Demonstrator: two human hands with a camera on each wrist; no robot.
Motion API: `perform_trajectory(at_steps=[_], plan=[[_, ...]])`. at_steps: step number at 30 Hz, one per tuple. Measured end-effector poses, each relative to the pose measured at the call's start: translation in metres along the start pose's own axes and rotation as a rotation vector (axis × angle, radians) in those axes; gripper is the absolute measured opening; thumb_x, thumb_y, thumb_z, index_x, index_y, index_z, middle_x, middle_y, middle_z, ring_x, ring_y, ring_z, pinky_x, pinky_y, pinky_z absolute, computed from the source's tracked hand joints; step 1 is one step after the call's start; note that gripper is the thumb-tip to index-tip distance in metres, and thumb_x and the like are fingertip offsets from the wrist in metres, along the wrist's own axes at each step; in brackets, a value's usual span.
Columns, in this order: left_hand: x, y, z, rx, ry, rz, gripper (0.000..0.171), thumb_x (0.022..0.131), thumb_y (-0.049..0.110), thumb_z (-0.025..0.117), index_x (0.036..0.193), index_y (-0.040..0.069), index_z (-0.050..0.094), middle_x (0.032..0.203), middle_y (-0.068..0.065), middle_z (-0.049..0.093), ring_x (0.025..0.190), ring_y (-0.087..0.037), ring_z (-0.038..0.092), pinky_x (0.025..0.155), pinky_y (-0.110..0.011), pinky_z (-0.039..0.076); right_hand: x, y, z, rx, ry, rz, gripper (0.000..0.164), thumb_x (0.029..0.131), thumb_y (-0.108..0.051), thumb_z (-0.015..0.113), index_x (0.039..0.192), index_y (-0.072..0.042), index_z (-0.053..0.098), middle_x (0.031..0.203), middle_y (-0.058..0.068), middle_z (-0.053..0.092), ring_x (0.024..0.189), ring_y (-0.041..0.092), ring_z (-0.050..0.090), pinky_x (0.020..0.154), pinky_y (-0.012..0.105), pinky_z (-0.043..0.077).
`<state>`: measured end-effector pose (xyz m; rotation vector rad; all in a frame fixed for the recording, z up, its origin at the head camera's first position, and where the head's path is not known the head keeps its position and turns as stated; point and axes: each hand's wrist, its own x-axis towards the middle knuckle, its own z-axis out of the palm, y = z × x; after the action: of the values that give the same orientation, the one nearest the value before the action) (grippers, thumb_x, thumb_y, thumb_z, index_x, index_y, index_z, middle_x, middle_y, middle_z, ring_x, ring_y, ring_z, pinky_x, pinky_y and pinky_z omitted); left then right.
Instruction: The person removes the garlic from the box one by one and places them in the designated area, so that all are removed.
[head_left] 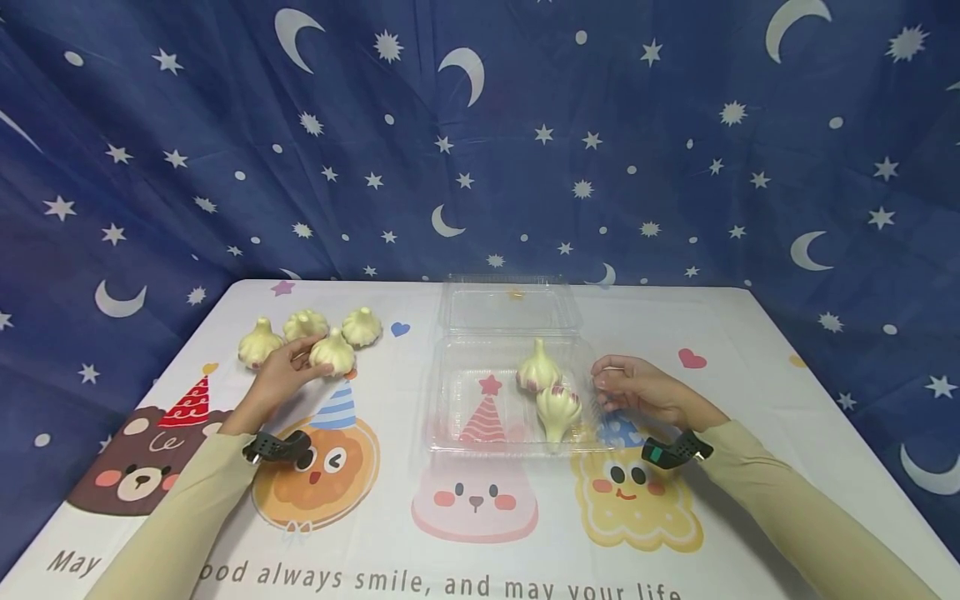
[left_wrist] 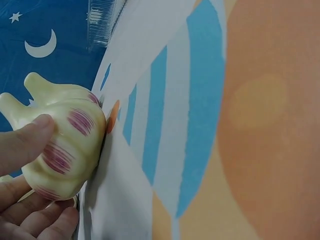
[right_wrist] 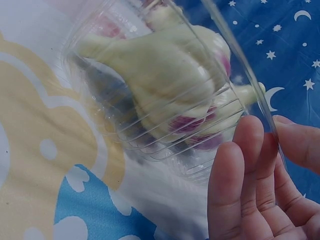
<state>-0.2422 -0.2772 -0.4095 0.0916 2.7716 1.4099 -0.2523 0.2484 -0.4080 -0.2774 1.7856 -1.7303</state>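
My left hand [head_left: 279, 377] grips a garlic bulb [head_left: 333, 353] at the left of the table, thumb on one side and fingers on the other. In the left wrist view this garlic bulb [left_wrist: 75, 132] shows purple streaks, with its stem pointing up and left. My right hand [head_left: 641, 390] pinches the right rim of a clear plastic clamshell box [head_left: 442, 408] between thumb and fingers. Inside the box's right half, two garlic bulbs touch: one with its stem up [head_left: 537, 369], the other with its stem toward me [head_left: 558, 407].
Beside and behind my left hand lie more garlic bulbs: one at left [head_left: 259, 343], one behind [head_left: 302, 322] and one to the right [head_left: 362, 327]. The box's lid [head_left: 510, 308] lies open toward the back. A starry blue curtain [head_left: 510, 150] hangs behind the printed tablecloth [head_left: 397, 500].
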Motion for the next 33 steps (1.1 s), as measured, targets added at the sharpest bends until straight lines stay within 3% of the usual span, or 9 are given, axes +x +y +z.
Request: perform_trajectory(at_steps=[3,5,8,26,33], plan=[[0.0006,0.0010,0.0000,0.012,0.004,0.003,0.063,0.089,0.013,0.063,0.140,-0.008,0.034,0.146,-0.029,0.033,0.135,-0.039,0.035,0.106,-0.026,0.042,-0.0003,-0.0001,0.0002,-0.002,0.001,-0.001,0.010,0.093,-0.002,0.051,0.100,-0.010,0.051,0.076,-0.006,0.062,0.070,0.006,0.063,0.067,0.021,0.057],[0.0015,0.0008,0.0001,-0.008,-0.002,-0.007,0.062,0.090,0.012,0.062,0.141,-0.008,0.033,0.147,-0.029,0.032,0.136,-0.039,0.033,0.109,-0.040,0.036,-0.0006,-0.0002,0.0003,0.000,-0.004,-0.003,0.011,0.093,-0.002,0.051,0.100,-0.010,0.051,0.076,-0.006,0.063,0.070,0.006,0.063,0.067,0.021,0.057],[0.0025,0.0008,0.0004,-0.028,-0.009,-0.022,0.064,0.090,0.013,0.062,0.142,-0.007,0.031,0.148,-0.028,0.029,0.137,-0.039,0.031,0.110,-0.045,0.032,-0.0009,-0.0003,0.0006,0.006,-0.010,-0.004,0.011,0.093,-0.002,0.051,0.100,-0.009,0.050,0.077,-0.006,0.063,0.070,0.006,0.063,0.067,0.021,0.056],[-0.0003,0.0003,-0.0029,-0.080,-0.019,-0.035,0.068,0.088,0.009,0.063,0.144,-0.006,0.027,0.150,-0.026,0.029,0.137,-0.038,0.031,0.110,-0.041,0.032,-0.0014,0.0005,0.0005,-0.013,-0.013,-0.017,0.009,0.093,-0.002,0.050,0.101,-0.007,0.049,0.076,-0.006,0.063,0.070,0.005,0.063,0.068,0.021,0.057],[-0.0051,0.0041,-0.0090,-0.028,0.046,0.041,0.068,0.088,0.015,0.065,0.142,-0.007,0.030,0.146,-0.027,0.035,0.135,-0.041,0.033,0.110,-0.044,0.030,-0.0012,-0.0005,0.0010,0.018,-0.019,-0.016,0.009,0.093,-0.001,0.049,0.100,-0.008,0.049,0.076,-0.006,0.063,0.070,0.005,0.063,0.066,0.020,0.056]])
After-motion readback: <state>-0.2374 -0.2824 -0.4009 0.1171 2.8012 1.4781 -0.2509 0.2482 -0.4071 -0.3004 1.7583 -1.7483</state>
